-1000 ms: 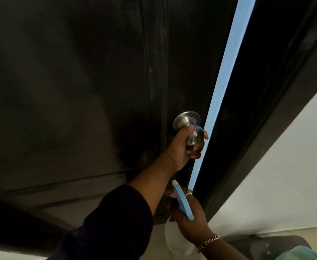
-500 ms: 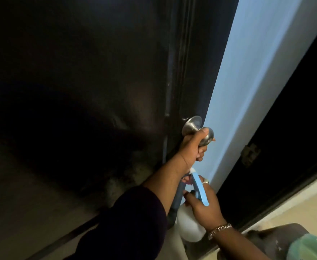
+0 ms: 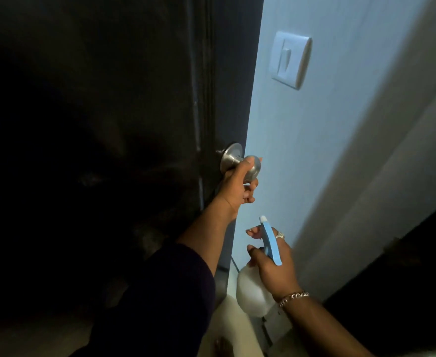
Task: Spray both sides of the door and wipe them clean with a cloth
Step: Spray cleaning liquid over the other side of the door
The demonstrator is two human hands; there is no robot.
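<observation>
the left hand [image 3: 237, 186] grips the knob [image 3: 240, 164] of the dark door [image 3: 134, 99]. the right hand [image 3: 273, 269] holds the spray bottle [image 3: 257, 292]; opening the door wide should expose its far side.

A home, by the look of it: a dark door [image 3: 108, 99] with a round metal knob [image 3: 233, 161], a pale blue wall [image 3: 302, 150], a light switch [image 3: 290, 59].

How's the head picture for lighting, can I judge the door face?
Head view: the dark door face is nearly black and underexposed, no surface detail; the pale blue wall is evenly lit; the brushed metal knob shows a soft glint; straight edges lean from the wide-angle lens.
</observation>
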